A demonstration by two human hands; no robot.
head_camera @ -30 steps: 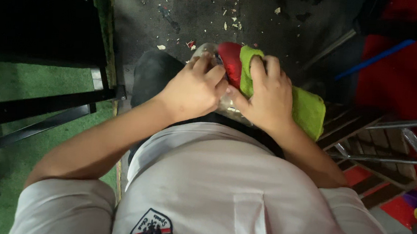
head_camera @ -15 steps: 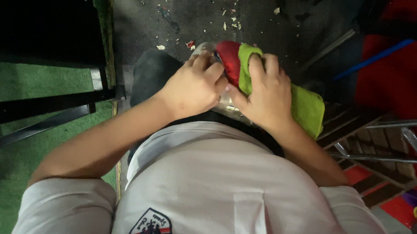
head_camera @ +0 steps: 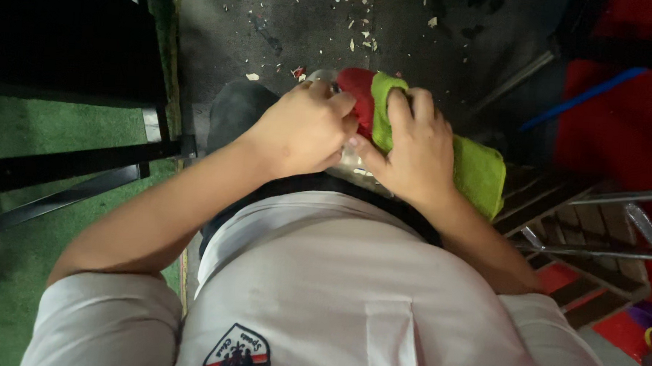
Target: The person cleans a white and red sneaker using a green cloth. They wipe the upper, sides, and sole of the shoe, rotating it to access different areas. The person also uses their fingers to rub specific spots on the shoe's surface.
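Observation:
My left hand (head_camera: 303, 129) is closed around a clear, shiny object (head_camera: 354, 160) held in front of my chest; most of it is hidden by my fingers. A red part (head_camera: 356, 87) shows at its top. My right hand (head_camera: 415, 147) presses a bright green cloth (head_camera: 478, 170) against that red part, fingers curled over the cloth. The two hands touch each other. I cannot tell exactly what the clear object is.
Below lies a dark floor (head_camera: 313, 24) strewn with small pale chips. A black metal frame (head_camera: 78, 168) stands over green turf (head_camera: 35, 127) at the left. At the right are a wooden slatted piece (head_camera: 595, 229), metal rods (head_camera: 627, 198), a blue stick (head_camera: 580, 97) and red matting (head_camera: 631, 126).
My right hand's fingers have shifted slightly over the green cloth on the red part. Both hands stay in the same place.

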